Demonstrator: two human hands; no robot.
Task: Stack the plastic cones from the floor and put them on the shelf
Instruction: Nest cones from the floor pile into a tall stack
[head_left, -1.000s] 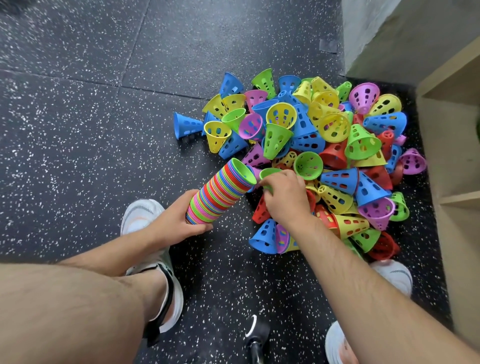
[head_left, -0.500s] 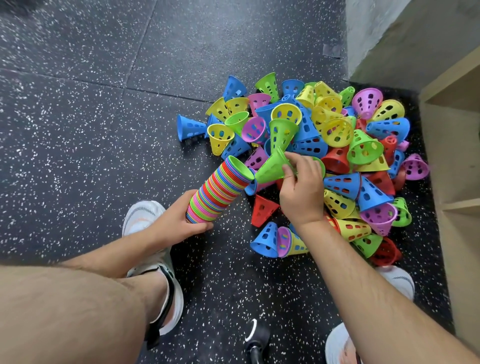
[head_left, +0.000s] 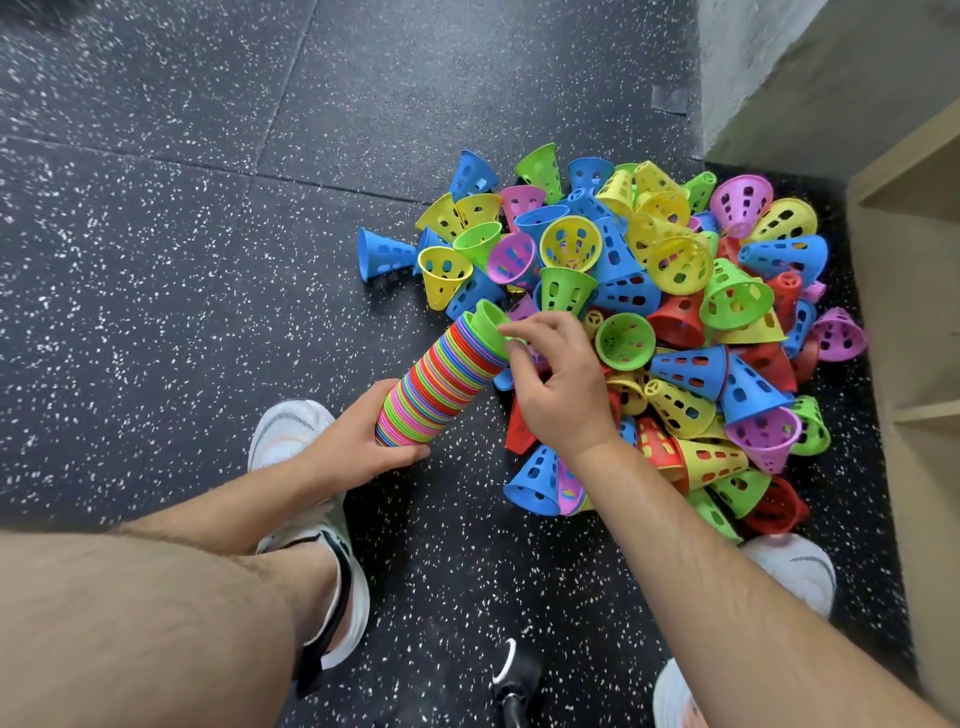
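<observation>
A long stack of nested coloured cones (head_left: 441, 384) lies tilted, its open end pointing up and right. My left hand (head_left: 363, 447) grips its lower end near the floor. My right hand (head_left: 556, 384) pinches the rim of a green cone (head_left: 491, 325) sitting partly seated in the top of the stack. Behind and right of my hands, a large pile of loose perforated cones (head_left: 675, 312) in blue, yellow, green, red and purple covers the floor.
A wooden shelf unit (head_left: 914, 322) stands along the right edge, next to a grey wall corner (head_left: 769, 78). The black speckled rubber floor (head_left: 182, 260) stretches left. My white shoes (head_left: 291, 436) (head_left: 789, 566) flank the pile.
My right hand lifted a green cone out of the pile, carried it left and set it into the top of the stack. My left hand kept hold of the stack.
</observation>
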